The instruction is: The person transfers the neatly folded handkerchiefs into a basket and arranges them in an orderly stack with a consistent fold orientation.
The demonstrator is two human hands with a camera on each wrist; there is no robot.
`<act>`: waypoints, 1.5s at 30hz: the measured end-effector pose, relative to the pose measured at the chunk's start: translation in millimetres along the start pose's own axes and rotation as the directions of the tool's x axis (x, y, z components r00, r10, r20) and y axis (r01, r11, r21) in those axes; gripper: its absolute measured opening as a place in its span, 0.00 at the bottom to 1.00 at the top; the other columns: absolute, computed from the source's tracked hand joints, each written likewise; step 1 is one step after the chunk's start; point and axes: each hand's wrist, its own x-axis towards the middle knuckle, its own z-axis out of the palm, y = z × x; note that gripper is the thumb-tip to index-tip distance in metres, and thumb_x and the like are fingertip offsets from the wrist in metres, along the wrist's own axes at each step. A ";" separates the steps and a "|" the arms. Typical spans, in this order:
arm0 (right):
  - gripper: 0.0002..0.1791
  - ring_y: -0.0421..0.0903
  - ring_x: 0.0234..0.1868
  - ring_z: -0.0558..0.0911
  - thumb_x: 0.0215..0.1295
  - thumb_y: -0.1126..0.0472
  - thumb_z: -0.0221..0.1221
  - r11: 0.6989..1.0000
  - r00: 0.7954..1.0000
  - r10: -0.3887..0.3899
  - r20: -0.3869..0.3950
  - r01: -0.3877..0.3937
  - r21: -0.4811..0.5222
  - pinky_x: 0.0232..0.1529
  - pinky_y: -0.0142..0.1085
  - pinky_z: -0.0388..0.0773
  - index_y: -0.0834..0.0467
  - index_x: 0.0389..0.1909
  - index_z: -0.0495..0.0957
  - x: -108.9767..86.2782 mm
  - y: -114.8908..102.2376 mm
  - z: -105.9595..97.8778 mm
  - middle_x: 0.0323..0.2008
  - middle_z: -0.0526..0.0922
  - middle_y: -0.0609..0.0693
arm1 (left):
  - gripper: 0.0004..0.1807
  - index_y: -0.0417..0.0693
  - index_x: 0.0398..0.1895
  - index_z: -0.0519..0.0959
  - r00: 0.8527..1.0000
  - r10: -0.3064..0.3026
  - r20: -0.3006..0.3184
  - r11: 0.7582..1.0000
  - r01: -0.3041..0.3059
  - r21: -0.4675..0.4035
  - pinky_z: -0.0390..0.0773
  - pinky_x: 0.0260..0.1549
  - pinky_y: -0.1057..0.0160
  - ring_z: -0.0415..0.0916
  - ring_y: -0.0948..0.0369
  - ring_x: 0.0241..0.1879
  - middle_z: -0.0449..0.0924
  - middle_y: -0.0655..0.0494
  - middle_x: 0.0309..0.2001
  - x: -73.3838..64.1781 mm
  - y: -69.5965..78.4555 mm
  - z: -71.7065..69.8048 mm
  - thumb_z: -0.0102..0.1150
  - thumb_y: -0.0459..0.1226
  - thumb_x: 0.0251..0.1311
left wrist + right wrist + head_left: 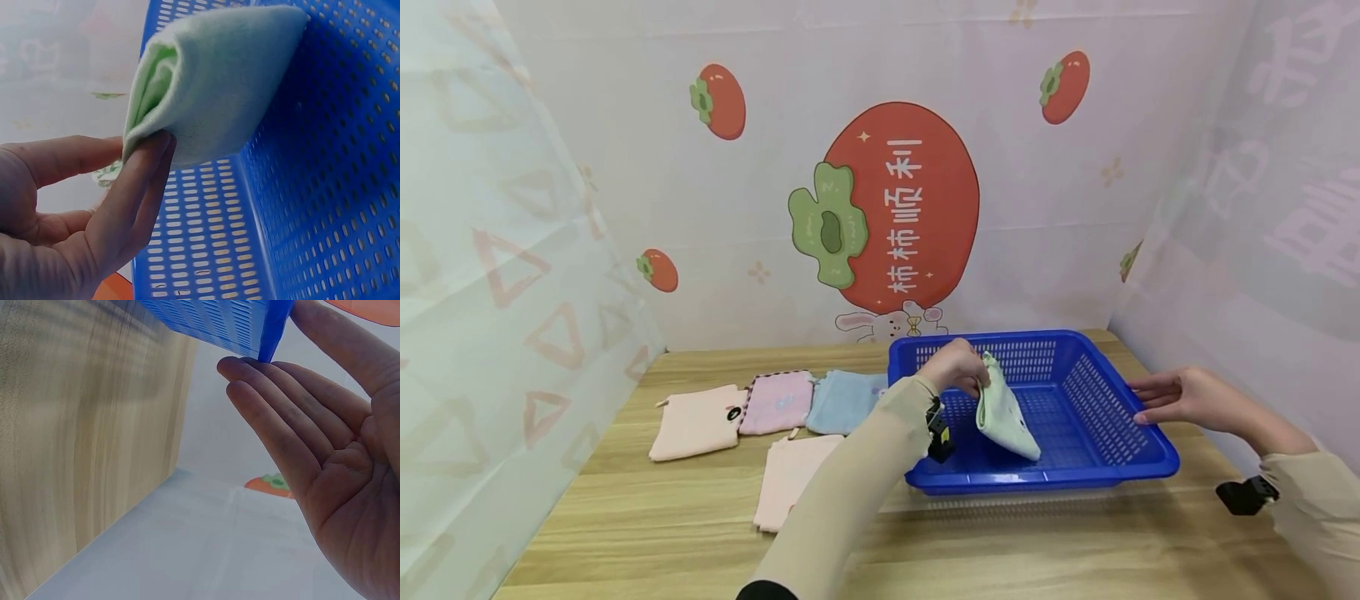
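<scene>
One pale green cloth [1009, 421], folded and tilted, within the left part of the blue basket [1045, 479]; the left hand [955, 367] pinches its upper end between thumb and fingers; we judge it light, soft and floppy, neither slippery nor fragile, best held by that doubled edge; the right hand [1195, 400], fingers straight, touches the basket's right rim, how firmly we cannot tell; four further cloths [698, 423] lie left, on the table [625, 533].

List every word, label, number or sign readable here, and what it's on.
"柿柿顺利": large red fruit printed on the back wall.
Right wall: pale characters, too faint to read.
Green cloth: dark marks, too small to make out.
Blue basket: no text visible.
</scene>
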 end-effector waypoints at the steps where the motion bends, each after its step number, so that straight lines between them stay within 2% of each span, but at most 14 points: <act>1: 0.32 0.33 0.39 0.84 0.57 0.55 0.66 1.000 1.000 0.000 0.000 0.000 -0.002 0.36 0.29 0.81 0.73 0.56 0.72 0.0 -0.2 0.0 0.49 0.80 0.69 | 0.06 0.28 0.35 0.79 1.000 -0.002 -0.008 1.000 0.002 0.010 0.81 0.44 0.52 0.82 0.46 0.41 0.80 0.38 0.37 0.2 -0.3 0.1 0.62 0.22 0.52; 7: 0.32 0.33 0.39 0.84 0.57 0.55 0.66 1.000 1.000 -0.005 -0.003 0.005 -0.008 0.36 0.30 0.82 0.73 0.56 0.72 0.4 -1.8 0.2 0.48 0.80 0.68 | 0.08 0.28 0.36 0.77 0.999 -0.010 -0.037 0.999 0.012 0.032 0.81 0.43 0.52 0.82 0.46 0.38 0.80 0.38 0.34 0.2 -2.1 -0.5 0.63 0.23 0.51; 14: 0.32 0.32 0.38 0.84 0.57 0.55 0.66 1.000 1.000 -0.006 -0.004 0.006 -0.003 0.35 0.30 0.81 0.73 0.56 0.72 1.0 -2.1 -0.3 0.48 0.80 0.69 | 0.07 0.28 0.34 0.79 0.999 -0.006 -0.042 0.999 0.008 0.053 0.82 0.43 0.52 0.83 0.47 0.36 0.81 0.38 0.33 -2.6 -2.5 -2.6 0.63 0.23 0.51; 21: 0.32 0.32 0.38 0.84 0.57 0.55 0.66 1.000 1.000 -0.011 0.006 0.011 -0.004 0.35 0.30 0.82 0.73 0.56 0.72 1.7 1.0 0.1 0.48 0.80 0.69 | 0.09 0.29 0.36 0.77 0.999 -0.003 -0.045 1.000 0.003 -0.002 0.83 0.39 0.53 0.82 0.46 0.37 0.80 0.38 0.33 -6.5 -0.3 -4.8 0.63 0.22 0.51; 26: 0.32 0.32 0.39 0.84 0.57 0.55 0.65 1.000 1.000 -0.017 0.012 0.017 -0.002 0.35 0.29 0.81 0.74 0.56 0.71 1.3 2.0 0.4 0.48 0.80 0.69 | 0.09 0.29 0.37 0.76 0.999 0.006 -0.039 1.000 -0.007 -0.018 0.82 0.41 0.50 0.82 0.46 0.35 0.80 0.38 0.32 -8.3 -0.5 -8.1 0.62 0.23 0.51; 31: 0.32 0.32 0.39 0.84 0.57 0.55 0.65 1.000 1.000 -0.023 0.011 0.023 -0.005 0.35 0.29 0.81 0.74 0.56 0.71 0.6 1.3 0.6 0.48 0.80 0.69 | 0.11 0.28 0.39 0.74 1.000 -0.004 -0.007 0.997 0.003 -0.075 0.81 0.42 0.48 0.82 0.45 0.35 0.79 0.37 0.33 -8.7 -1.4 -12.5 0.61 0.23 0.52; 36: 0.32 0.31 0.38 0.84 0.57 0.56 0.65 0.999 0.999 -0.033 0.009 0.033 0.006 0.35 0.29 0.81 0.75 0.56 0.71 -0.3 -1.3 0.1 0.49 0.79 0.71 | 0.09 0.29 0.38 0.77 0.999 0.015 -0.028 0.999 -0.016 -0.039 0.82 0.42 0.49 0.82 0.47 0.34 0.80 0.38 0.33 -9.8 -1.8 -17.0 0.61 0.24 0.54; 40: 0.32 0.30 0.38 0.83 0.57 0.56 0.65 0.999 0.999 -0.033 0.008 0.033 0.010 0.35 0.28 0.81 0.75 0.56 0.71 -0.7 -2.5 -0.3 0.49 0.78 0.71 | 0.10 0.31 0.39 0.78 0.997 0.027 -0.068 1.000 -0.027 -0.002 0.82 0.43 0.50 0.83 0.48 0.34 0.81 0.40 0.32 -11.7 -2.3 -18.8 0.62 0.26 0.54; 45: 0.32 0.30 0.38 0.83 0.57 0.56 0.65 0.999 0.999 -0.035 0.010 0.035 0.013 0.35 0.28 0.81 0.75 0.56 0.70 -0.8 -2.5 -0.4 0.49 0.78 0.71 | 0.07 0.36 0.36 0.79 0.992 0.069 -0.106 0.996 -0.063 0.060 0.83 0.37 0.55 0.83 0.51 0.33 0.82 0.46 0.31 -14.5 -1.8 -21.0 0.65 0.29 0.53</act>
